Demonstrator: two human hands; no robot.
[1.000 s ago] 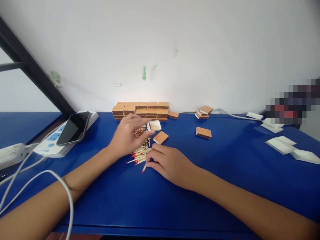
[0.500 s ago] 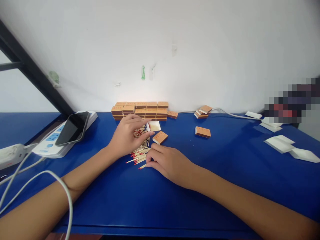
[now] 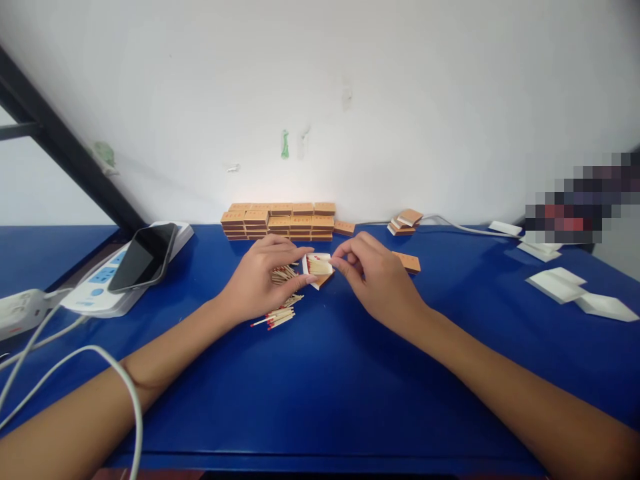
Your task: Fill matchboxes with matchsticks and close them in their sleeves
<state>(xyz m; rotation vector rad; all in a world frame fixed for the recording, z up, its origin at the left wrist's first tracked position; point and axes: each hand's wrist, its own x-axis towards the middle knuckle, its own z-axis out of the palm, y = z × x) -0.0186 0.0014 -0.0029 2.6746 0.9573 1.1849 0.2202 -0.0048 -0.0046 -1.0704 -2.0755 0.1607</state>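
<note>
wall (image 3: 400,100): white, scuffed | table (image 3: 310,387): blue | beam (image 3: 65,147): black, diagonal

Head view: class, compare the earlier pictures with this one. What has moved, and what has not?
The right hand rose from the loose matches to the white tray of matches, which the left hand now holds up. The stacked matchboxes, phone and single matchbox stayed put.

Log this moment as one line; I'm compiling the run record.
left hand: on loose matches | right hand: at filled tray | both hands meet at tray | table: blue
</note>
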